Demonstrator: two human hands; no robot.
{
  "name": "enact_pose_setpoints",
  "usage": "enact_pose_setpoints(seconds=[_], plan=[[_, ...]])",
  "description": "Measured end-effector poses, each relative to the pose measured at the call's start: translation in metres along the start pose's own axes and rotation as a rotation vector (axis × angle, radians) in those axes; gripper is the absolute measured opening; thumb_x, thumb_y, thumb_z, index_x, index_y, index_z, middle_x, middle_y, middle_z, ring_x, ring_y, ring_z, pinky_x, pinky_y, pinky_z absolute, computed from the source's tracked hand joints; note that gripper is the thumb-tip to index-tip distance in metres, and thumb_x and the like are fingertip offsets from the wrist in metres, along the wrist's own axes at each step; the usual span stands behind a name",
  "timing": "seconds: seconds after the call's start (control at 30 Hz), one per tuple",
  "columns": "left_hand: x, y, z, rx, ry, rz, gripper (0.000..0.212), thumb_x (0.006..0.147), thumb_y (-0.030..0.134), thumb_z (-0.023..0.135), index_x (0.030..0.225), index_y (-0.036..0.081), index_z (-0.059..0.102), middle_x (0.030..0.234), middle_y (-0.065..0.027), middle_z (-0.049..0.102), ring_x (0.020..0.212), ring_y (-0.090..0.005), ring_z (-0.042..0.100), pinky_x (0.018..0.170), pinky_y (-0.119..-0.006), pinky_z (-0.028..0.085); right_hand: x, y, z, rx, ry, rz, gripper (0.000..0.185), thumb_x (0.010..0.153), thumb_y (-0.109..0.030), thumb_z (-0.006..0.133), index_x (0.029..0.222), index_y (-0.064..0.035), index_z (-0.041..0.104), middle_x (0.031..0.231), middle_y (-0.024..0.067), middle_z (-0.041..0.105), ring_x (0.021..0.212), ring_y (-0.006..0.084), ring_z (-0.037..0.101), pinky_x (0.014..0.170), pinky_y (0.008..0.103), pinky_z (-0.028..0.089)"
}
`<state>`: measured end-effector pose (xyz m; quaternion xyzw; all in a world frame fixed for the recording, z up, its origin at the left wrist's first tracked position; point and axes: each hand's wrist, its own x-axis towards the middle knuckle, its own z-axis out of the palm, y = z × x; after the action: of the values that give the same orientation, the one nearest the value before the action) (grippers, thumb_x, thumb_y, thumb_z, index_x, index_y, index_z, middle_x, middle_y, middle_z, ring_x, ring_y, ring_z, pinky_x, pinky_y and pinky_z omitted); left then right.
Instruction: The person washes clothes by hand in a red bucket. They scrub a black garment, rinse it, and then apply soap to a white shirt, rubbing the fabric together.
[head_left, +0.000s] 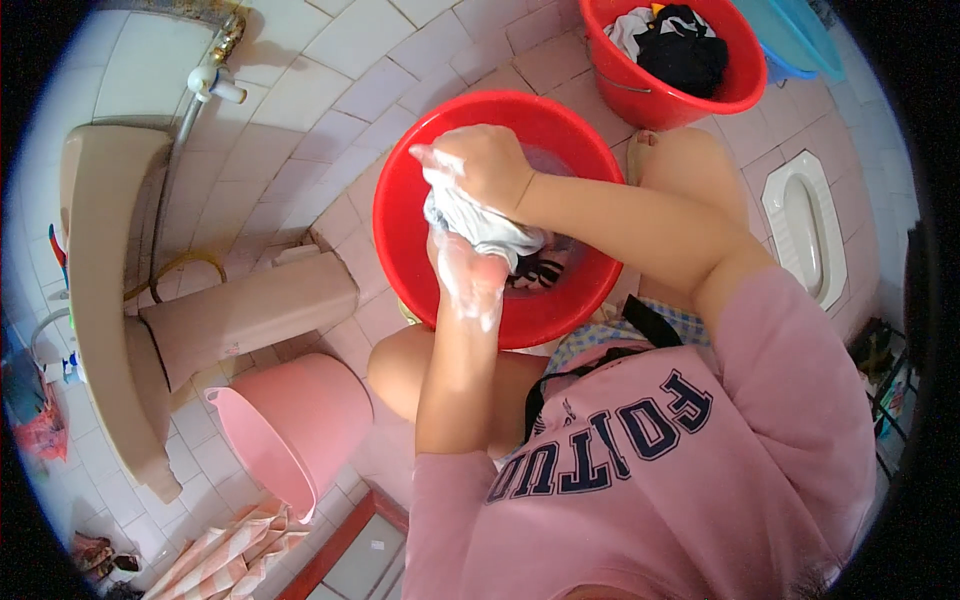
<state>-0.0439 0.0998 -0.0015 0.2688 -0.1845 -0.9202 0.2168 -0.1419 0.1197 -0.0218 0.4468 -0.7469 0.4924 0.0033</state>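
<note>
Above a red plastic basin (397, 217), both hands hold a wet white cloth (476, 221) covered in suds. My right hand (484, 169) is closed around its upper end, with foam over the fingers. Below it, my left hand (472, 274) grips the lower part; its fingers are mostly hidden by the cloth, and lather coats its wrist. Inside the basin, dark-and-white striped fabric (536, 271) lies in cloudy water, partly hidden by the cloth and the right forearm.
A red bucket (637, 105) with black and white clothes stands at the upper right, beside blue basins (795, 37). A squat toilet (806, 225) is at right. On the left are a pedestal sink (105, 300), a wall tap (214, 82) and a tipped pink bin (300, 427).
</note>
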Motion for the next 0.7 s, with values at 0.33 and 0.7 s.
enact_pose_setpoints(seconds=[0.33,0.7], plan=[[0.019,0.009,-0.041,0.084,-0.087,0.048,0.039,0.095,0.033,0.034,0.114,0.002,0.046,0.108,-0.012,0.054,0.095,-0.0253,0.053,0.083,-0.035,0.045,-0.01,-0.004,0.005,0.113,-0.054,-0.087,0.023,0.074,-0.03,0.063,0.064,-0.0105,0.058,0.061,0.0109,0.056,0.06,0.0309,0.057,0.055,0.0403,0.043],[0.025,0.011,-0.055,-0.053,-0.091,-0.002,0.032,0.092,0.035,0.036,0.101,0.009,0.052,0.102,-0.0082,0.056,0.089,-0.0225,0.054,0.079,-0.037,0.046,-0.025,-0.021,0.005,0.215,-0.005,-0.169,0.032,0.078,-0.029,0.063,0.058,-0.006,0.053,0.058,0.0111,0.054,0.055,0.0282,0.056,0.047,0.0387,0.04]])
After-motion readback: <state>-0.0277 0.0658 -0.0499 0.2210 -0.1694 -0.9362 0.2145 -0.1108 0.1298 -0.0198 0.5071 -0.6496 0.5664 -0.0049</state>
